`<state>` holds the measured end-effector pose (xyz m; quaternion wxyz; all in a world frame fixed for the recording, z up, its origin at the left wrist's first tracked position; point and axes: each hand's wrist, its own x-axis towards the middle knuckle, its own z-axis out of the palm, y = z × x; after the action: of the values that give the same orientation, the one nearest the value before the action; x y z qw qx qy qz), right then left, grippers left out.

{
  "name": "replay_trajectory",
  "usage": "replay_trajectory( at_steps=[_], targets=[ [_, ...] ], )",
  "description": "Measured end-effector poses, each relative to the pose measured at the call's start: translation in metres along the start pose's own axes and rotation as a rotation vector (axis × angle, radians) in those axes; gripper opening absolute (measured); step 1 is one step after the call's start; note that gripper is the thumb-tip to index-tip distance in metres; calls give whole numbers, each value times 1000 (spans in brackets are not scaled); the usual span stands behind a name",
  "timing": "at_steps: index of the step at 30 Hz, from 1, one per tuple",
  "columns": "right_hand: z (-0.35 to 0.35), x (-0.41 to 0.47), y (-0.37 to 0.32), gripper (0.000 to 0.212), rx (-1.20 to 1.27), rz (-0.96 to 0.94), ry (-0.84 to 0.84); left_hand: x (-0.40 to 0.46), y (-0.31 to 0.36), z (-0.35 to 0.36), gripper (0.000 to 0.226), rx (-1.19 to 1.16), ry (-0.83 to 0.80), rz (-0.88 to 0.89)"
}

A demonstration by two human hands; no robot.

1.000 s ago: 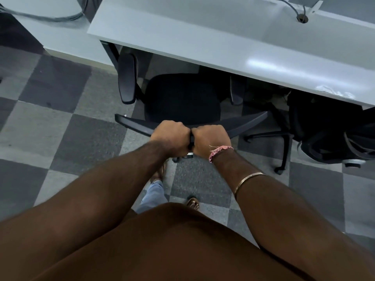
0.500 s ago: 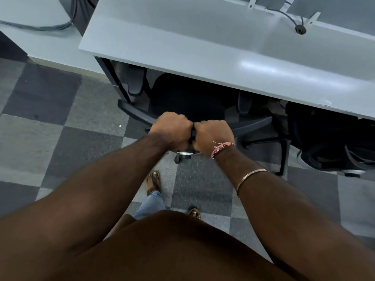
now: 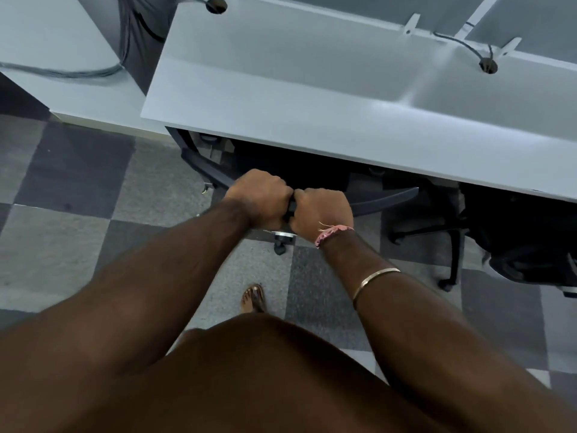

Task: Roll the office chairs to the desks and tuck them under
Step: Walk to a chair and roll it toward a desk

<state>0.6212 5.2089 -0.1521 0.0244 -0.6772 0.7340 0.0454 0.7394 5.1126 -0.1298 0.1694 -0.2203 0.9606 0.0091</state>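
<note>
Now the tucking step looks nearly done. Left hand (image 3: 259,196) is curled tight on the top edge of the chair back (image 3: 384,200), and right hand (image 3: 321,210) grips the same edge, touching it knuckle to knuckle. Ahead of both hands, the chair seat is hidden under the table (image 3: 281,98). Next, I think, a small last push forward, then letting go. Far to the right of the hands, another chair (image 3: 524,242) sits partly under the table.
</note>
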Motion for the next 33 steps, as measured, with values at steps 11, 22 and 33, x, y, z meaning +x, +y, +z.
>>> replay_trajectory(
  at_steps=[11,22,33],
  targets=[
    [-7,3,11,24,-26,5,-36,5,3,-7,33,-31,5,52],
    [-15,-15,2,38,59,-20,-20,-30,24,-27,23,-107,1,-71],
    [-77,6,-49,37,99,-276,99,-116,8,-64,30,-143,135,-410]
  ],
)
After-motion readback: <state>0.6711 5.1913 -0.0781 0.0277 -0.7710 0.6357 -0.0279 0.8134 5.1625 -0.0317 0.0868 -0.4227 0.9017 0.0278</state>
